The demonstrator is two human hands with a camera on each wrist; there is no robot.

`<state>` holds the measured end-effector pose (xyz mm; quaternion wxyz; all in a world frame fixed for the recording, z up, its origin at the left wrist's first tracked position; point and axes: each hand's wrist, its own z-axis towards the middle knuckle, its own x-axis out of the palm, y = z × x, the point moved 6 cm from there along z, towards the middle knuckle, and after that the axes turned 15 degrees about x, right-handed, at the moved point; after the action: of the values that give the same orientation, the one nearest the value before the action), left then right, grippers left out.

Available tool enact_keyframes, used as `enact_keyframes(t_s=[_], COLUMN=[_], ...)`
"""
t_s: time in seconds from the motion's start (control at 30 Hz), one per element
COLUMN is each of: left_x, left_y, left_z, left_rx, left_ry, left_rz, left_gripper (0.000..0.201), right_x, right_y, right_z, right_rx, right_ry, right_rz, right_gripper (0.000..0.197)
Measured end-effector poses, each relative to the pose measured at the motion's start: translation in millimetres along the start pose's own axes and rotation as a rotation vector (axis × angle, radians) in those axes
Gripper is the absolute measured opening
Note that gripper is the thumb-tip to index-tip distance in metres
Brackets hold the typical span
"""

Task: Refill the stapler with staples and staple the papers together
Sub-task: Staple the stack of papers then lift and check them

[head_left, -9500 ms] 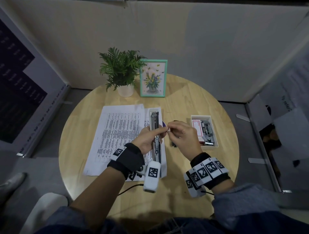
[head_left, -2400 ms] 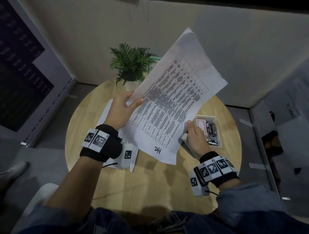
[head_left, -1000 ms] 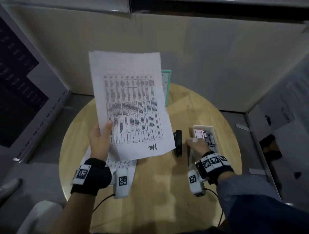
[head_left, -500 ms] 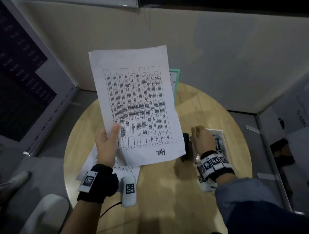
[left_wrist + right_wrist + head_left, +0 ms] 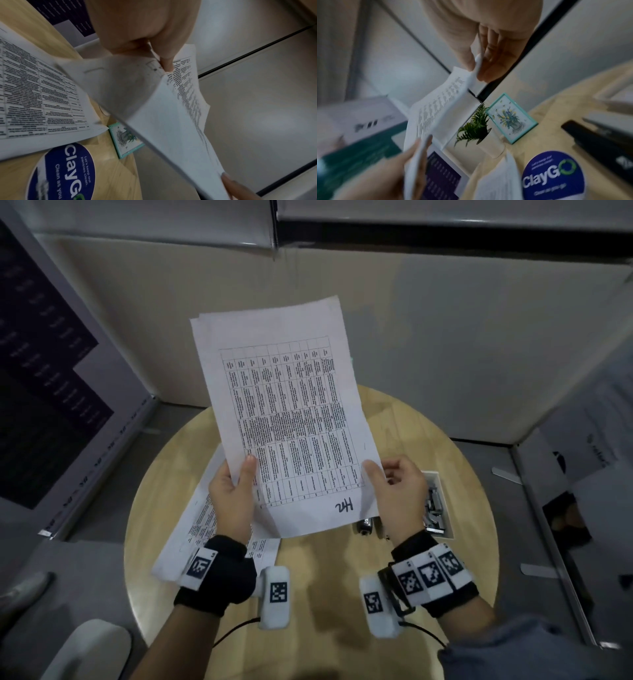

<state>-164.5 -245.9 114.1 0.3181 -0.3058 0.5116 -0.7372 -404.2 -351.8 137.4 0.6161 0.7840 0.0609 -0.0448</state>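
Note:
A stack of printed sheets [image 5: 291,419] with a table of text stands upright above the round table. My left hand [image 5: 236,491] grips the stack's lower left edge, thumb on the front. My right hand [image 5: 380,472] pinches the lower right edge between thumb and fingers. In the left wrist view my thumb [image 5: 166,65] presses on the held sheets [image 5: 154,108]. The right wrist view shows my fingers [image 5: 488,70] pinching the same sheets [image 5: 436,115]. The black stapler [image 5: 364,525] lies on the table, mostly hidden under the sheets; it also appears blurred as the stapler [image 5: 599,138].
More printed papers [image 5: 195,525] lie on the wooden table [image 5: 325,594] at the left. A white box of staples [image 5: 440,508] sits at the right behind my right hand. A small plant [image 5: 474,128], a teal picture frame [image 5: 510,117] and a blue round sticker [image 5: 553,175] are further back.
My right hand has left the stapler on the table and risen to pinch the sheets' lower right edge. My left hand still holds the sheets upright.

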Motion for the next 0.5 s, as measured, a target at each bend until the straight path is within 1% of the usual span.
enact_keyframes(t_s=[0.07, 0.1, 0.13, 0.17, 0.23, 0.27, 0.3, 0.33, 0.37, 0.4, 0.5], left_x=[3, 5, 6, 8, 8, 8, 9, 9, 10, 11, 12], left_y=[-3, -4, -5, -6, -7, -7, -6, -6, -5, -5, 0], left_z=[-6, -9, -12, -14, -17, -17, -16, -16, -15, -14, -11], left_rx=[0.004, 0.005, 0.009, 0.014, 0.021, 0.021, 0.014, 0.004, -0.005, -0.011, -0.038], left_ry=[0.032, 0.048, 0.063, 0.068, 0.056, 0.048, 0.043, 0.044, 0.046, 0.051, 0.07], left_rz=[-0.03, -0.049, -0.059, -0.061, -0.064, -0.072, -0.078, -0.081, -0.084, -0.087, -0.073], left_gripper=[0.021, 0.022, 0.023, 0.026, 0.031, 0.031, 0.03, 0.027, 0.024, 0.021, 0.02], right_x=[-5, -7, -7, -7, -2, 2, 5, 7, 8, 10, 19], right_y=[-4, -3, 1, 6, 21, 25, 27, 26, 26, 25, 16], right_z=[6, 6, 4, 0, -13, -20, -23, -25, -27, -27, -23], right_rx=[0.046, 0.037, -0.012, -0.114, -0.439, -0.576, -0.65, -0.675, -0.656, -0.599, -0.315], right_ry=[-0.036, -0.054, -0.077, -0.112, -0.191, -0.205, -0.196, -0.168, -0.12, -0.051, 0.184], right_rz=[-0.009, -0.028, -0.07, -0.16, -0.429, -0.514, -0.546, -0.529, -0.469, -0.378, -0.15], right_gripper=[0.017, 0.017, 0.015, 0.013, 0.008, 0.006, 0.004, 0.003, 0.005, 0.008, 0.012])
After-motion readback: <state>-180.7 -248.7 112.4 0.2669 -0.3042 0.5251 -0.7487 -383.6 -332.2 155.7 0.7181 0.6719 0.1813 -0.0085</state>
